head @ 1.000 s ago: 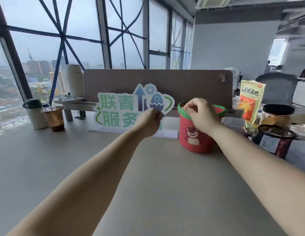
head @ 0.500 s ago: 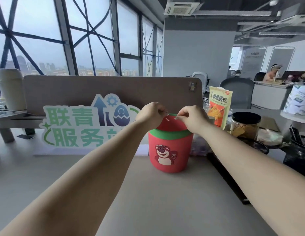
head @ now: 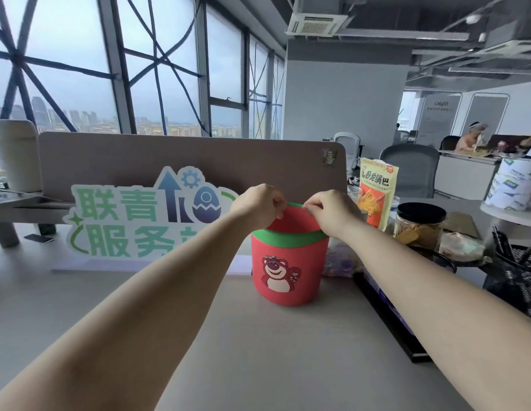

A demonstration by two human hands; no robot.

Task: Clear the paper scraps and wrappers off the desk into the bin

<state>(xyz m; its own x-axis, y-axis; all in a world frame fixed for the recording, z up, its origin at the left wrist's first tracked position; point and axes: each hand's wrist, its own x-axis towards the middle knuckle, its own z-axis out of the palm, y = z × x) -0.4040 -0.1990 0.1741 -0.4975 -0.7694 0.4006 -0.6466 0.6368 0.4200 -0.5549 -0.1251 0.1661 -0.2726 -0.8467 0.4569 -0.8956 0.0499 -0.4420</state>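
A red bin [head: 288, 280] with a green rim and a bear picture stands on the grey desk [head: 258, 351] in front of the divider. Both of my hands hover side by side over its opening. My left hand [head: 258, 206] is above the bin's left rim with its fingers curled shut, and nothing shows in it. Over the right rim, my right hand [head: 332, 212] pinches thumb and forefinger on a tiny pale paper scrap [head: 306, 206]. The inside of the bin is hidden.
A green and white sign [head: 139, 215] leans on the brown divider [head: 169, 155] to the left. Right of the bin lie a purple bag [head: 338, 259], a snack packet [head: 376, 194], a black-lidded jar [head: 419, 223], a black mat [head: 388, 315] and a mesh holder [head: 519, 280].
My left hand has moved right from the sign to the bin's rim and now sits close to my right hand. The view has swung right and up.
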